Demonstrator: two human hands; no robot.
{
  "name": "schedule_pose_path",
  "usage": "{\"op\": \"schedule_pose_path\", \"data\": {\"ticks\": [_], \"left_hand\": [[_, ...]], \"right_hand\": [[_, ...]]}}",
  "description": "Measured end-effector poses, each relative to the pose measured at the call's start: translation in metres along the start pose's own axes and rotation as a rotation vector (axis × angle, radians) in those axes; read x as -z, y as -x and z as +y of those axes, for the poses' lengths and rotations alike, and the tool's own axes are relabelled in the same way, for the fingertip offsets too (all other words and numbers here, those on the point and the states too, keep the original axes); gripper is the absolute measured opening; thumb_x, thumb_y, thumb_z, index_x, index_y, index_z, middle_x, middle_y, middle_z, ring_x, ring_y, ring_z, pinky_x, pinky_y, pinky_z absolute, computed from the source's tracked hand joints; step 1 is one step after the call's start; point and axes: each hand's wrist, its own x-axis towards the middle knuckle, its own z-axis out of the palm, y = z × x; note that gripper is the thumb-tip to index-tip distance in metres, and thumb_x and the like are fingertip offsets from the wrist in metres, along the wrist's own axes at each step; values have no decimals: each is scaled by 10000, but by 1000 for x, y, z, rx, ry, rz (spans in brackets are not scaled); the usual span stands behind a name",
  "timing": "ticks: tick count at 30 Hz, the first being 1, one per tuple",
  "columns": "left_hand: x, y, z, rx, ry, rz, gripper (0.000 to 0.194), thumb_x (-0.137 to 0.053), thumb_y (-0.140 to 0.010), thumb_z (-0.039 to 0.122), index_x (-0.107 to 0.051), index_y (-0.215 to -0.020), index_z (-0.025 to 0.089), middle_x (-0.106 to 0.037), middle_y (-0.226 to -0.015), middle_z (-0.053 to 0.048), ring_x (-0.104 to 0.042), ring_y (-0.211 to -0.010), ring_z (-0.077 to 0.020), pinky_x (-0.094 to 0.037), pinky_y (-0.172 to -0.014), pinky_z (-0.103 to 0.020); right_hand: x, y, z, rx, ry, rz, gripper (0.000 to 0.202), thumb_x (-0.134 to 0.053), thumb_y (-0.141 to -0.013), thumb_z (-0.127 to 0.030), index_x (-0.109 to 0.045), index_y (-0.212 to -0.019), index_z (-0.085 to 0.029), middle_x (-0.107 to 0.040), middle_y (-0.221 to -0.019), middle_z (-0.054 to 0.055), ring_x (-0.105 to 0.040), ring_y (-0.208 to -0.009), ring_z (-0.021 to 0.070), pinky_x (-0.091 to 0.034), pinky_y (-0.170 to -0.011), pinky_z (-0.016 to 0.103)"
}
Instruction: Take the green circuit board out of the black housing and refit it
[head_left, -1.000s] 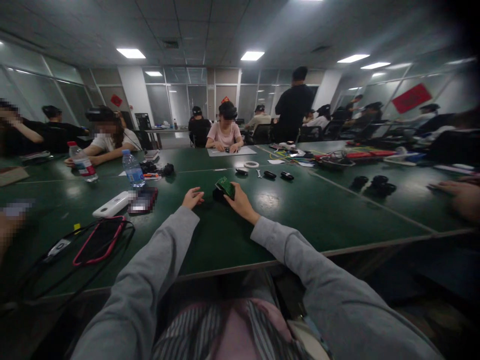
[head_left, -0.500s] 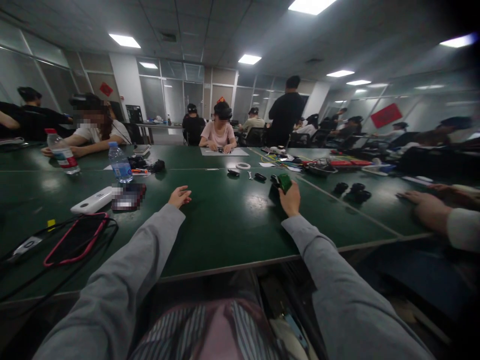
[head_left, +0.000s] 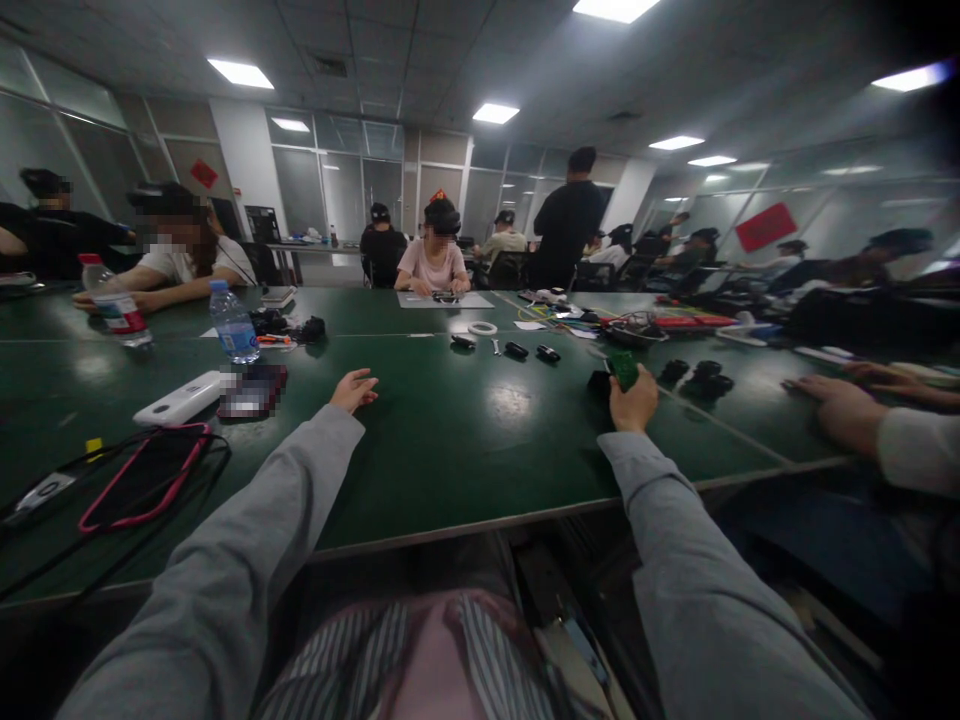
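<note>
Right hand (head_left: 634, 402), right of frame centre, closed around a small green circuit board (head_left: 623, 369) with a dark block (head_left: 599, 381) just left of it, low over the dark green tabletop (head_left: 465, 440). Left hand (head_left: 354, 389), left of centre, resting released on the tabletop, fingers loosely curled, well apart from the board. Round black caps (head_left: 701, 377) just right of the board. Another person's hand (head_left: 836, 405) flat at the right edge. White power bank (head_left: 177, 399) at left.
</note>
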Motion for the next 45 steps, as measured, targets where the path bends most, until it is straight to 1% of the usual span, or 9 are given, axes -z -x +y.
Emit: {"op": "schedule_pose_path", "data": {"ticks": [3,7,10,13,22,30,35,39,45], "left_hand": [[1,-3,-2,-5,4,-14,462,-670,-755,192,-482,-1174,142,-626,-975,-91,-589,-547,-58,-491,-531,-209],[2,-4,-3,-5,-12,-14,470,-676,-749,205,-489,-1175,146,-629,-984,-99,-594,-555,-65,-483,-523,-208],[3,-3,-2,-2,-17,-11,466,-676,-748,206,-491,-1172,149,-632,-990,-99,-594,-551,-65,-486,-531,-213],[3,-3,-2,-3,-14,-22,456,-674,-751,213,-491,-1163,150,-635,-993,-99,-599,-560,-67,-491,-544,-217],[3,-1,-1,-1,-4,-25,415,-657,-768,205,-491,-1142,137,-632,-1004,-103,-598,-551,-67,-487,-531,-217],[4,-8,-6,2,-5,-33,403,-627,-793,195,-476,-1160,130,-634,-1003,-109,-596,-541,-67,-472,-508,-204],[6,-11,-9,-3,-6,-36,413,-622,-796,191,-466,-1172,120,-633,-1000,-113,-594,-538,-71,-474,-509,-213],[7,-14,-11,-4,-21,-42,403,-611,-803,190,-467,-1173,120,-628,-1017,-116,-596,-544,-73,-474,-508,-213],[8,-15,-12,-9,-22,-52,415,-621,-796,195,-467,-1174,120,-617,-1057,-130,-602,-557,-75,-476,-508,-214]], "right_hand": [[1,-1,1,11,11,-13,550,-542,-800,-368,-469,-1277,-105,-537,-1205,177,-462,-1109,290,-343,-965,447],[4,-1,0,16,20,-28,546,-547,-793,-382,-491,-1264,-111,-553,-1170,175,-478,-1077,287,-355,-952,451],[7,0,-2,-5,14,-31,525,-548,-787,-378,-508,-1235,-108,-550,-1123,184,-473,-1062,298,-364,-929,469],[8,0,-3,-29,-10,-17,503,-556,-766,-369,-521,-1199,-118,-529,-1108,175,-470,-1056,298,-379,-906,454],[0,-4,6,-11,-7,21,491,-552,-751,-368,-537,-1171,-113,-558,-1092,173,-492,-1040,305,-385,-902,447],[-6,-6,10,-31,57,-9,474,-604,-714,-390,-580,-1092,-105,-580,-1039,150,-501,-1009,286,-387,-896,391],[-5,-5,9,-115,95,-74,475,-561,-769,-379,-551,-1138,-82,-552,-1091,183,-477,-1028,275,-363,-894,355],[-1,-3,6,-174,100,-93,479,-527,-800,-362,-519,-1185,-76,-533,-1123,191,-456,-1044,269,-339,-915,348],[5,-2,1,-184,120,-137,443,-426,-839,-308,-523,-1220,-103,-492,-1129,192,-409,-1111,278,-316,-950,374]]}}
